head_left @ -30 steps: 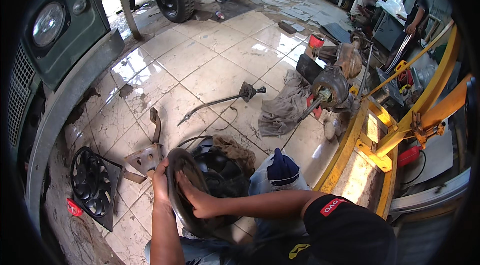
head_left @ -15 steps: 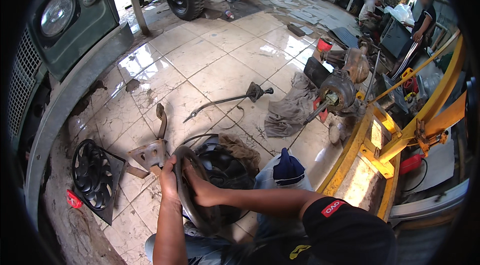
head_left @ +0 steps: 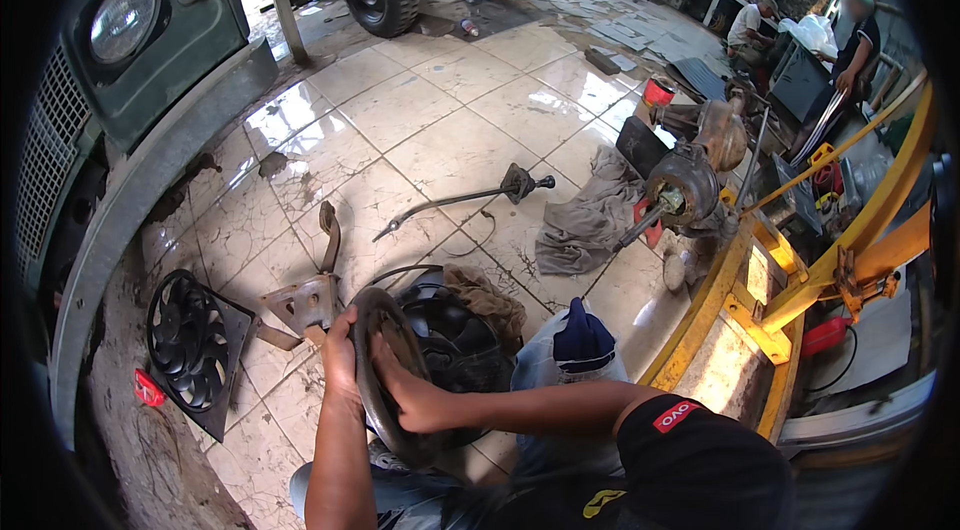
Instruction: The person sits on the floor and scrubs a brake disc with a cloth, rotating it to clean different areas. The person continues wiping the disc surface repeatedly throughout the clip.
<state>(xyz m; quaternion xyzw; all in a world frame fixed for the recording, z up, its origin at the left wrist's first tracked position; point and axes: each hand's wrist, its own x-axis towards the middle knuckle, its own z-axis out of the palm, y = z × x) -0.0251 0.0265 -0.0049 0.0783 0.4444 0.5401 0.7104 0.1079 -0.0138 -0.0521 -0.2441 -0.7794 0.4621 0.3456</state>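
Observation:
A round, dark drum-like metal part (head_left: 366, 370) stands tilted on edge between my legs, its hollow face turned to the right. My left hand (head_left: 341, 355) is wrapped round its outer rim on the left side. Reaching across, my right hand (head_left: 420, 400) is inside the hollow, fingers together against the inner face. Whether anything is pinched there is hidden. Just behind the part lie a black fan (head_left: 455, 330) and a crumpled brown cloth (head_left: 485, 300). Near my left hand sits a rusty pedal bracket (head_left: 303, 305).
A second black fan (head_left: 190, 345) lies left, beside a red object (head_left: 149, 389). Ahead is a rod with a lever end (head_left: 450, 202). A grey rag (head_left: 585, 220) and an axle housing (head_left: 690, 180) lie right, near a yellow metal frame (head_left: 770, 320). Vehicles and several people are farther off.
My right hand has slid slightly down and toward me inside the round part. My left hand keeps its hold on the rim. The whole view has shifted a little.

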